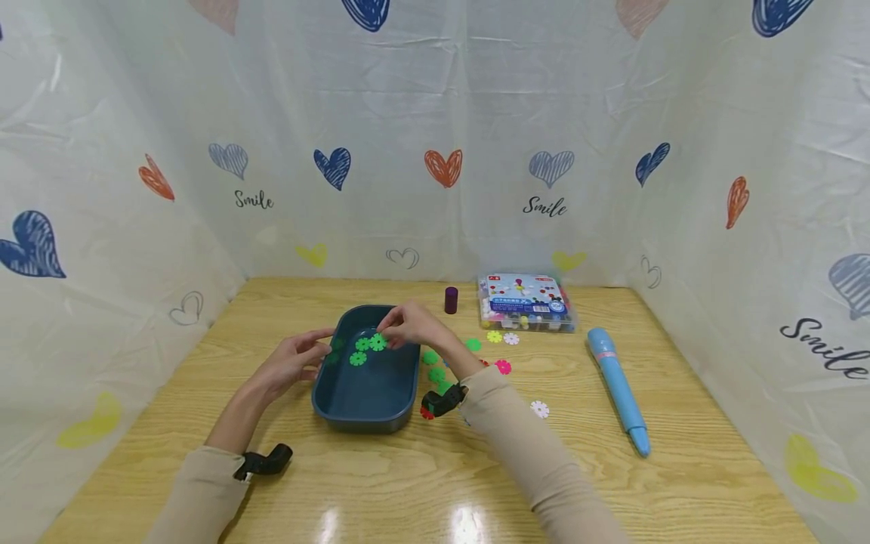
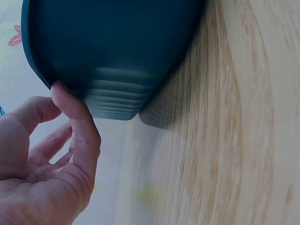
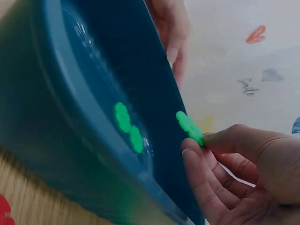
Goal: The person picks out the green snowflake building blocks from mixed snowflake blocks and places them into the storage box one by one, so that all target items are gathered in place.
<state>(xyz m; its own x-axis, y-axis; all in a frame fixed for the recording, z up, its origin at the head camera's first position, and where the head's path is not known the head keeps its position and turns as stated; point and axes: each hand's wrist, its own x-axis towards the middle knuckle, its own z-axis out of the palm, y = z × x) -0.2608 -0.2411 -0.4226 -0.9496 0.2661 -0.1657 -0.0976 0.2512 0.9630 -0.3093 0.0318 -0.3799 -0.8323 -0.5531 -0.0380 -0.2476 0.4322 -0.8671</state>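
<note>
Right hand (image 1: 411, 325): pinching a green flower-shaped disc (image 3: 190, 127) between thumb and fingers, inside the bin's outline in the head view.
Left hand (image 1: 292, 361): fingertips at the left rim of the blue bin (image 1: 363, 425); cannot tell whether it pinches the rim or just touches it.
Bin contents: two green discs (image 1: 358, 358) on its floor (nearly touching, per the right wrist view).
Pick area: loose green discs (image 1: 436, 374) on the tabletop (image 1: 381, 483) just right of the bin, plus pink (image 1: 503, 366), yellow (image 1: 494, 336) and white (image 1: 511, 338) ones near them.
Release, my take: lower the disc well inside the rim, then part thumb and fingers; thin piece, likely to bounce if dropped high.
Bin steadying: light left-hand contact should do; pulling on the rim could tip it.
Arm clearance: right forearm passes over loose pieces, so lift the sleeve, don't drag it.
</note>
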